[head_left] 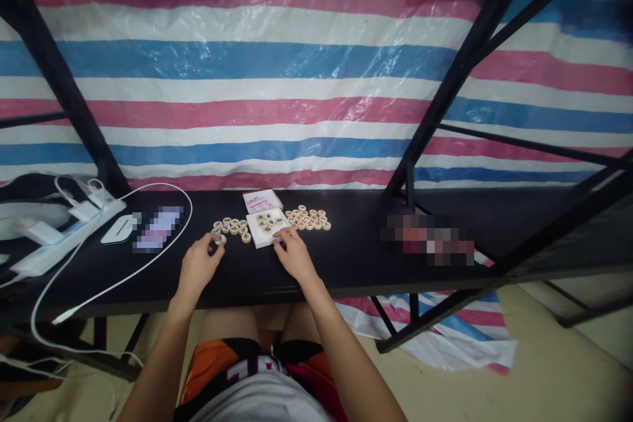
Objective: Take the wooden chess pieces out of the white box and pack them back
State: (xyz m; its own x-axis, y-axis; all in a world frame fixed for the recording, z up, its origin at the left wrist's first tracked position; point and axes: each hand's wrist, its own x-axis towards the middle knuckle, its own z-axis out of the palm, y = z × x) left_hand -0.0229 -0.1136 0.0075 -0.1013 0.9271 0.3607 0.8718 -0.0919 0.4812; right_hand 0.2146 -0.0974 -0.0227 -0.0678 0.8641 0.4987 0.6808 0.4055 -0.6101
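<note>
On the black table (346, 264) lies a small white box (268, 227) with several round wooden game pieces inside. A group of loose pieces (232, 226) lies to its left and another group (309, 218) to its right. My left hand (200, 264) pinches one wooden piece (220, 239) at the near end of the left group. My right hand (293, 252) rests at the box's near right corner, fingers curled against its edge. The box's pink and white lid (262, 200) lies just behind it.
A white power strip (64, 227) with plugs and white cables (163, 257) fills the table's left end, beside a white mouse-like device (117, 229). Black metal frame bars (445, 92) rise at both sides. A striped tarp (297, 66) hangs behind.
</note>
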